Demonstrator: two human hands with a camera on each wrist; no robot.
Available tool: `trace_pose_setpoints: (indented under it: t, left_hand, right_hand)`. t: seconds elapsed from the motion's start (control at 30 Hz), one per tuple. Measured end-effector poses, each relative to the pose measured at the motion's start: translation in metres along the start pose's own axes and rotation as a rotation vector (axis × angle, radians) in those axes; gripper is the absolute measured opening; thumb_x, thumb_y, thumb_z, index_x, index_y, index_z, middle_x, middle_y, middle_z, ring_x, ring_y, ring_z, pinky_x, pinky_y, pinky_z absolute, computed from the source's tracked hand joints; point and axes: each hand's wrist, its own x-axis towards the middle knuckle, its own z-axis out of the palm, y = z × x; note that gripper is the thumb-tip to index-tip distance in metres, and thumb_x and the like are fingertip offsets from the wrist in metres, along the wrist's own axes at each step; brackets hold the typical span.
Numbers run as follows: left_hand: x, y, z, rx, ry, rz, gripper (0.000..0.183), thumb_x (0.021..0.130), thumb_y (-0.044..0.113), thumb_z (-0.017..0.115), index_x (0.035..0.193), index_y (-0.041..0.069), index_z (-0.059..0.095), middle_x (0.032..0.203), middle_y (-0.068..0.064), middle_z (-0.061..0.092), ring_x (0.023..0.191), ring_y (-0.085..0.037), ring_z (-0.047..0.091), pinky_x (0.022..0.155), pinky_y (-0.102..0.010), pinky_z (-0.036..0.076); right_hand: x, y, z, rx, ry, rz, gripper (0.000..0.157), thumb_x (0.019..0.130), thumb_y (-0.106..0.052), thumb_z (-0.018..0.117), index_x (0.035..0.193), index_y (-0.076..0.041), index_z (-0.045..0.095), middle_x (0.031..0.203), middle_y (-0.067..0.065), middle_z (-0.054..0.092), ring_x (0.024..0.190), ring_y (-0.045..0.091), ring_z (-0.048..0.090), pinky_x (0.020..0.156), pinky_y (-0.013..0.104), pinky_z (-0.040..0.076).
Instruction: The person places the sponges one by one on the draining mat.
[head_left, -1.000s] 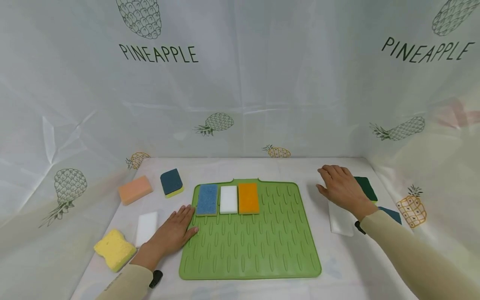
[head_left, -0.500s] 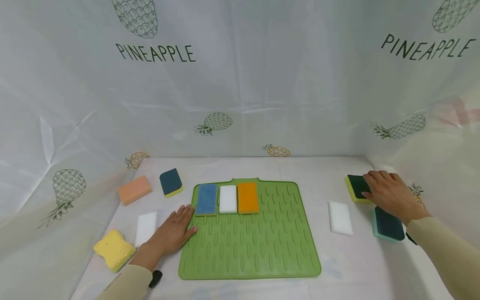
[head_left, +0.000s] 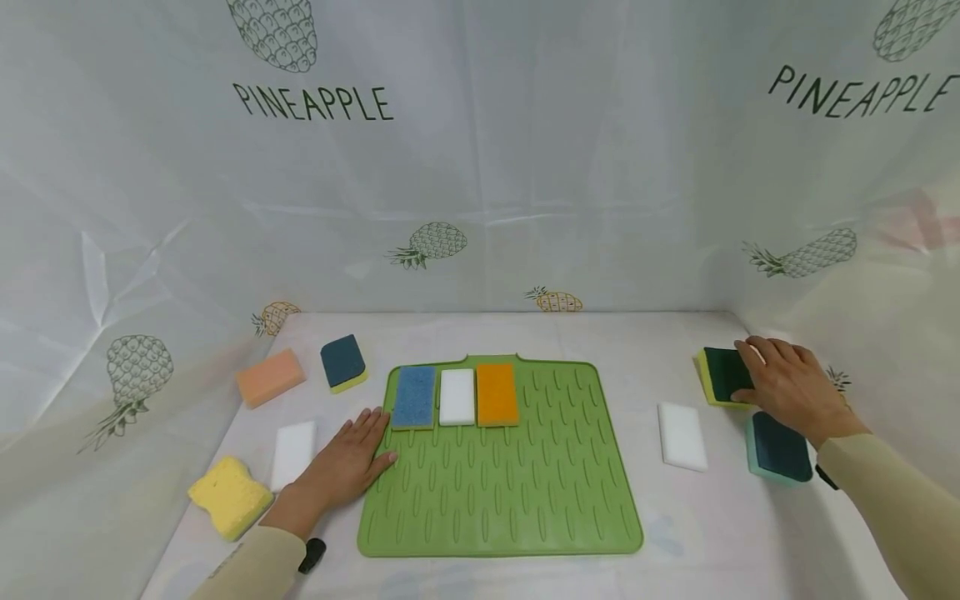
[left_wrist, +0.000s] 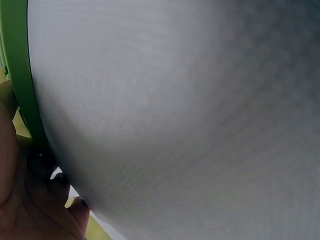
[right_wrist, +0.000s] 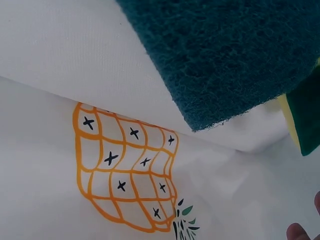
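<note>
My right hand holds a dark-green-topped yellow scouring sponge at the table's right side, thumb along the near edge and fingers at the far edge. Part of the sponge lies hidden under the hand. In the right wrist view its green corner shows at the right, with two fingertips below. My left hand rests flat, fingers straight, on the left edge of a green ribbed mat. Lined up on the mat's back left are a blue sponge, a white one and an orange one.
Right of the mat lie a white sponge and a dark-topped teal sponge. To the left lie a peach sponge, a navy-topped yellow one, a white one and a yellow curved one. A pineapple-print sheet rises behind.
My right hand has moved right, from above the white sponge to the green-topped scouring sponge, which has shifted slightly right. My left hand has stayed still.
</note>
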Motion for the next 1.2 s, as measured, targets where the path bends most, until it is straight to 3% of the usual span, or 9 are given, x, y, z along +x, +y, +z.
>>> trace_pose_setpoints:
  t: [0.13, 0.27, 0.5, 0.63, 0.73, 0.87, 1.2]
  left_hand:
    - [0.000, 0.000, 0.000, 0.000, 0.002, 0.002, 0.072, 0.100, 0.048, 0.049, 0.153, 0.004, 0.029, 0.159, -0.016, 0.029, 0.148, -0.035, 0.024, 0.118, -0.055, 0.026]
    - [0.000, 0.000, -0.001, -0.001, 0.002, 0.003, 0.072, 0.100, 0.047, 0.049, 0.153, 0.003, 0.029, 0.159, -0.016, 0.029, 0.148, -0.035, 0.025, 0.118, -0.055, 0.026]
    - [-0.001, 0.000, -0.001, -0.006, 0.007, 0.002, 0.072, 0.100, 0.048, 0.048, 0.153, 0.003, 0.029, 0.159, -0.016, 0.029, 0.148, -0.035, 0.025, 0.118, -0.054, 0.026]
    - [-0.001, 0.001, -0.002, -0.006, 0.004, 0.003, 0.072, 0.100, 0.048, 0.048, 0.153, 0.003, 0.029, 0.159, -0.016, 0.029, 0.148, -0.035, 0.025, 0.118, -0.055, 0.026]
    - [-0.001, 0.001, -0.002, -0.007, 0.003, 0.003, 0.072, 0.100, 0.048, 0.048, 0.153, 0.003, 0.029, 0.159, -0.016, 0.029, 0.148, -0.035, 0.025, 0.118, -0.055, 0.027]
    - [-0.001, 0.003, -0.003, -0.011, 0.000, 0.001, 0.071, 0.100, 0.047, 0.048, 0.153, 0.003, 0.029, 0.159, -0.016, 0.029, 0.148, -0.035, 0.025, 0.118, -0.055, 0.027]
    - [-0.001, 0.002, -0.002, -0.007, 0.000, -0.003, 0.071, 0.100, 0.047, 0.049, 0.153, 0.003, 0.029, 0.159, -0.016, 0.028, 0.148, -0.035, 0.024, 0.118, -0.055, 0.026]
  right_hand:
    - [-0.001, 0.001, -0.001, 0.041, -0.007, 0.018, 0.104, 0.067, -0.042, 0.086, 0.145, 0.005, 0.035, 0.141, 0.027, 0.042, 0.128, 0.046, 0.037, 0.110, 0.069, 0.024]
    - [-0.003, 0.000, 0.000, 0.071, -0.021, 0.029, 0.104, 0.066, -0.043, 0.086, 0.144, 0.005, 0.037, 0.140, 0.028, 0.044, 0.128, 0.046, 0.039, 0.115, 0.068, 0.013]
    - [-0.004, -0.001, 0.000, 0.065, -0.060, 0.044, 0.102, 0.066, -0.052, 0.085, 0.137, 0.005, 0.042, 0.132, 0.028, 0.050, 0.120, 0.046, 0.046, 0.100, 0.072, 0.032]
    - [-0.004, -0.002, 0.000, 0.102, -0.159, 0.077, 0.115, 0.065, -0.060, 0.083, 0.144, 0.007, 0.032, 0.138, 0.030, 0.041, 0.123, 0.049, 0.040, 0.100, 0.073, 0.033]
    - [-0.004, -0.003, 0.003, 0.126, -0.183, 0.080, 0.119, 0.064, -0.053, 0.085, 0.145, 0.010, 0.026, 0.140, 0.033, 0.037, 0.122, 0.051, 0.037, 0.100, 0.072, 0.034]
    - [-0.002, -0.007, 0.006, 0.111, -0.112, 0.075, 0.116, 0.063, -0.045, 0.088, 0.143, 0.012, 0.028, 0.136, 0.033, 0.037, 0.118, 0.051, 0.037, 0.096, 0.070, 0.037]
    - [0.028, -0.031, 0.003, 0.000, 0.038, 0.076, 0.112, 0.062, -0.047, 0.086, 0.140, 0.012, 0.032, 0.132, 0.034, 0.039, 0.117, 0.050, 0.039, 0.092, 0.066, 0.040]
